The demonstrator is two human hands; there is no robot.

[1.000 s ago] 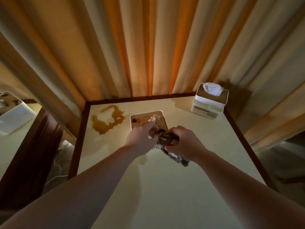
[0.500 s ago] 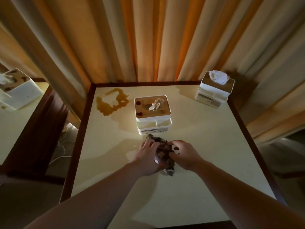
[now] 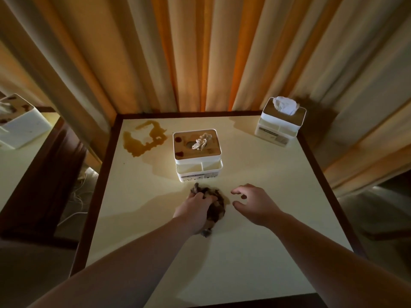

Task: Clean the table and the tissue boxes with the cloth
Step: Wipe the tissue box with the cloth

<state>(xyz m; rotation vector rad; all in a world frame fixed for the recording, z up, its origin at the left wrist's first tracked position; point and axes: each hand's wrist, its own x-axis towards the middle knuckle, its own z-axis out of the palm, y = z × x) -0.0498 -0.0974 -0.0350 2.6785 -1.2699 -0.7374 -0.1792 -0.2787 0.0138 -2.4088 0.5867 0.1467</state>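
Note:
A cream table [image 3: 255,252] with a dark wooden rim fills the view. A dark crumpled cloth [image 3: 214,204] lies on it near the middle, and my left hand [image 3: 195,208] grips it from above. My right hand [image 3: 253,202] hovers just to the right of the cloth, fingers loosely spread, holding nothing. Behind the cloth stands a white tissue box [image 3: 198,158] with brown spots on its wooden lid. A second tissue box [image 3: 279,122] sits at the far right corner. A brown spill [image 3: 142,141] stains the far left of the table.
Beige and orange curtains [image 3: 200,52] hang right behind the table. To the left, another table carries a third stained white box [image 3: 20,123]. A dark wooden piece and white cables [image 3: 75,196] lie between the two tables.
The cloth came down from the air onto the table in front of the tissue box. My right hand has let go of it and moved right; my left hand still holds it.

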